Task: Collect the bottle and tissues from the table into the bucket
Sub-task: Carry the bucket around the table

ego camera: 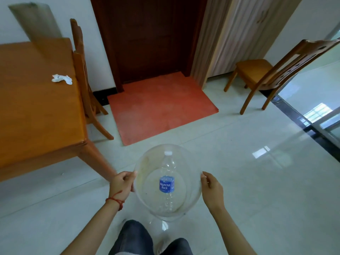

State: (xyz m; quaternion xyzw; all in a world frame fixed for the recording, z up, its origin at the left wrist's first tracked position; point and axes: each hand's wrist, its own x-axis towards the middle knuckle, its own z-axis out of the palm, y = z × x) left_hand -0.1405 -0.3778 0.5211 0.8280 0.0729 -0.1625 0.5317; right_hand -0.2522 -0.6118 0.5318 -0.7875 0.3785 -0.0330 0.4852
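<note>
While I stand over the floor with the bucket in front of me, this is how things lie.

Left hand: my left hand [122,183] grips the near-left rim of the clear plastic bucket [191,197], fingers curled over the edge.

Right hand: my right hand [211,184] is at the right rim, thumb and fingertips pinching it lightly; the grip looks thinner than the left one.

Hands together: well apart, one on each side of the bucket, nothing else in them.

Bottle: the Aquafina water bottle [167,183] already lies inside the bucket, white cap pointing away from me, blue label up.

Tissues: the crumpled white tissues [61,79] are not yet collected; they sit on the desk [36,111] close to its right edge, toward the far end, beside the chair [81,70] pushed in there.

Progress: I judge the job half done, bottle in, tissues left.

Next: carry the bucket to the desk's right edge and drop the tissues in.

Risk, grip: the smooth rim could slip from my right fingertips, tipping the bucket.

Risk, bottle: it looks empty and light, so a tilt could roll it out.

Risk, tissues: loose and near the edge, they could be brushed onto the floor by the bucket wall or my sleeve.

Risk, path: the desk's corner leg [97,159] stands near my left hand and could catch the bucket.
</note>
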